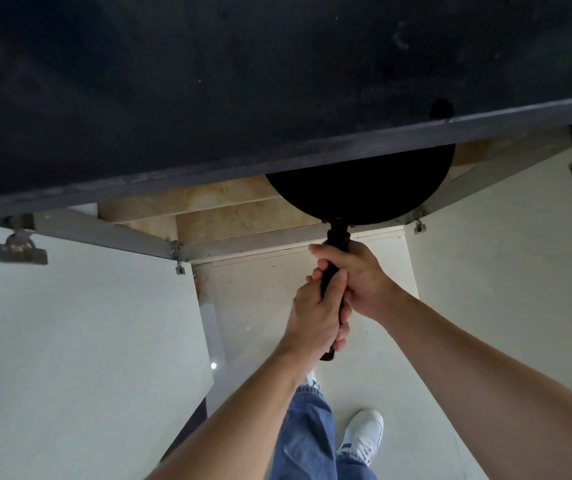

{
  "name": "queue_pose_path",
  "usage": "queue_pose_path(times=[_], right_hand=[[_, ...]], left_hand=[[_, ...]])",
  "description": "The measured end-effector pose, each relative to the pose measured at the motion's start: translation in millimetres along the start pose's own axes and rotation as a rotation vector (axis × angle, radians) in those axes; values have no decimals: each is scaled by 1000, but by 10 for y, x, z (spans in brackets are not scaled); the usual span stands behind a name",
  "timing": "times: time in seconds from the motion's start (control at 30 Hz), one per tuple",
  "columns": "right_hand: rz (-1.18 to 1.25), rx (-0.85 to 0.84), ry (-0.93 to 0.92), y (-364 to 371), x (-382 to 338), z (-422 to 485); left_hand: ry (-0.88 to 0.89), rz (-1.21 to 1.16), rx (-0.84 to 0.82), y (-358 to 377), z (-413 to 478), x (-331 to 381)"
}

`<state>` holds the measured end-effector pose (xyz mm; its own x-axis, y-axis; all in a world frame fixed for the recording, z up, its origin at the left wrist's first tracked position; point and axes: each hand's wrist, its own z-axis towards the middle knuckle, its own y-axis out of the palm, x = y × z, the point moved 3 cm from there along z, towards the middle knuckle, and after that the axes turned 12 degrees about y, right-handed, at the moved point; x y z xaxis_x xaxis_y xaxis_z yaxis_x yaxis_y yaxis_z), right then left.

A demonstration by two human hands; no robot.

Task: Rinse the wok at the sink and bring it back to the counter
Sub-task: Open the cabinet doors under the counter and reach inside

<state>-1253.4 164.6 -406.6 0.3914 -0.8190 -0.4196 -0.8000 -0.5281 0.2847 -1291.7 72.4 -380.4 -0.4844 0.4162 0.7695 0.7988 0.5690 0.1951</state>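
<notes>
Both hands are closed around the wok's handle (pixel 333 271), right hand (pixel 364 275) nearer the pan than left hand (pixel 315 313), while the wok (pixel 360 192) extends straight ahead, partly under the dark counter (pixel 277 161) edge.

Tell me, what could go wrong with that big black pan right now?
1. The wok sits partly over the dark counter edge and could bump it, jarring the grip.
2. Both hands, left hand and right hand, crowd one thin handle; a slip could drop the wok toward the shoes below.
3. An open cabinet door stands close on the left, so a swing might hit it.
</notes>
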Motion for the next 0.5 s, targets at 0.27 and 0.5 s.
queue_pose_path(times=[0.27, 0.5], right_hand=[[79, 44, 32, 20, 631, -686], [157, 94, 45, 40, 1287, -1501]], left_hand=[[7, 50, 17, 86, -842, -308], [-5, 96, -47, 225, -1813, -548]])
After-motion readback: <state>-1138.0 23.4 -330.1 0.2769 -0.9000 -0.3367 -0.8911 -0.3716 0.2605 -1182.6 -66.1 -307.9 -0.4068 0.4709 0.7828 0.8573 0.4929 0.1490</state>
